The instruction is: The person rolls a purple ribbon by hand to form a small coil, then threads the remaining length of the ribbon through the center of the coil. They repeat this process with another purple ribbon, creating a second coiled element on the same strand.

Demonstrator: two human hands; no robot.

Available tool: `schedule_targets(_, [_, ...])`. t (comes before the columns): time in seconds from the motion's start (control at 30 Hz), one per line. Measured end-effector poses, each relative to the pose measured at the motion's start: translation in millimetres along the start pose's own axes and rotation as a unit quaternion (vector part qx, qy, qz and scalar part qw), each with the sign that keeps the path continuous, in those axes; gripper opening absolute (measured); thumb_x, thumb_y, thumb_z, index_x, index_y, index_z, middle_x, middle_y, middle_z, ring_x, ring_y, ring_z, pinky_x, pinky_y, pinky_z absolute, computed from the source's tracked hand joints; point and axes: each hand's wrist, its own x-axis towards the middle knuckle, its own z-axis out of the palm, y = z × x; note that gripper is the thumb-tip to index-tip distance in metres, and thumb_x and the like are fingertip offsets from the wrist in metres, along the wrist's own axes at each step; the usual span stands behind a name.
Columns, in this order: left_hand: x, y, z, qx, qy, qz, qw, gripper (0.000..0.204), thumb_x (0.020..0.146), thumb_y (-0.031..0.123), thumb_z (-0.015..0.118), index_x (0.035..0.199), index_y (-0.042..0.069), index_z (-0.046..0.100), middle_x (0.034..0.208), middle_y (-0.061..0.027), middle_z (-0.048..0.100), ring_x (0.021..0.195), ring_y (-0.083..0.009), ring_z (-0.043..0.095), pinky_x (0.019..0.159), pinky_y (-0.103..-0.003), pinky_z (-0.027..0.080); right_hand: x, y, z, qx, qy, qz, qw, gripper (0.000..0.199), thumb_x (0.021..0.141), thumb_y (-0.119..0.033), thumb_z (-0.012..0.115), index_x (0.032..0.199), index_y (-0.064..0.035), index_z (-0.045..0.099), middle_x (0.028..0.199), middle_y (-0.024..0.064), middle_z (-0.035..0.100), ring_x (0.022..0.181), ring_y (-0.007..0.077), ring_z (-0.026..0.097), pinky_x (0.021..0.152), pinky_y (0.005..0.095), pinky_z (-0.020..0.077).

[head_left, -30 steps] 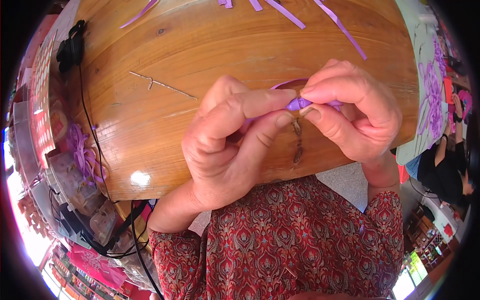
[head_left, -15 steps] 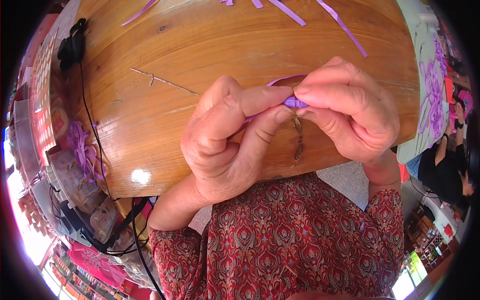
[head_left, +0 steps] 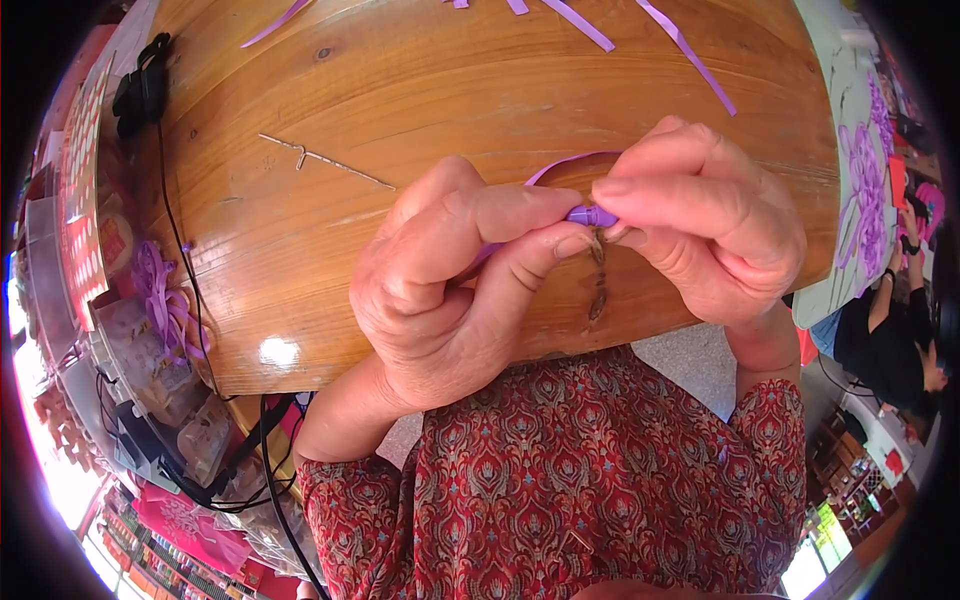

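Above the near part of the wooden table [head_left: 480, 110], my two hands meet over a small rolled or folded piece of purple ribbon [head_left: 590, 216]. My left hand [head_left: 450, 270] pinches its left end between thumb and forefinger. On the other end, the thumb and forefinger of my right hand [head_left: 710, 220] are closed in a pinch. A loose length of the ribbon loops up behind the fingers and passes behind my left hand. The fingertips hide part of the roll.
A thin twisted wire [head_left: 325, 160] lies left of my hands. Purple ribbon strips [head_left: 690, 55] lie at the far edge. A purple ribbon bundle [head_left: 160, 300] and a black cable [head_left: 175, 200] are at left. Another person [head_left: 880, 330] is at the right.
My hands have drawn slightly apart and down a little, so more of the purple roll shows between the fingertips. The ribbon loop behind them has shifted slightly.
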Motion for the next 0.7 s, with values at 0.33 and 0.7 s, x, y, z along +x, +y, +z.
schedule_targets(0.33, [1.4, 0.1, -2.7, -0.009, -0.015, -0.007, 1.0, 0.015, 0.076, 0.0, 0.071, 0.09, 0.001, 0.067, 0.07, 0.0008, 0.053, 0.06, -0.0062, 0.038, 0.054, -0.02, 0.03, -2.5, 4.4, 2.1, 0.029, 0.012, 0.0, 1.0, 0.018, 0.075, 0.003, 0.069, 0.092, 0.0011, 0.063, 0.085, 0.0139, 0.062, 0.07, 0.0197, 0.059, 0.06, 0.0275, 0.0449])
schedule_targets(0.7, [2.3, 3.5, -5.4, 0.066, -0.014, 0.008, 0.998, 0.017, 0.073, -0.003, 0.072, 0.088, 0.001, 0.068, 0.065, 0.0002, 0.051, 0.056, -0.0073, 0.039, 0.05, -0.022, 0.028, -3.6, 5.4, 4.7, 0.018, 0.008, -0.008, 1.0, 0.024, 0.071, 0.013, 0.065, 0.092, 0.0018, 0.063, 0.087, 0.0154, 0.061, 0.067, 0.0181, 0.057, 0.056, 0.0256, 0.0433])
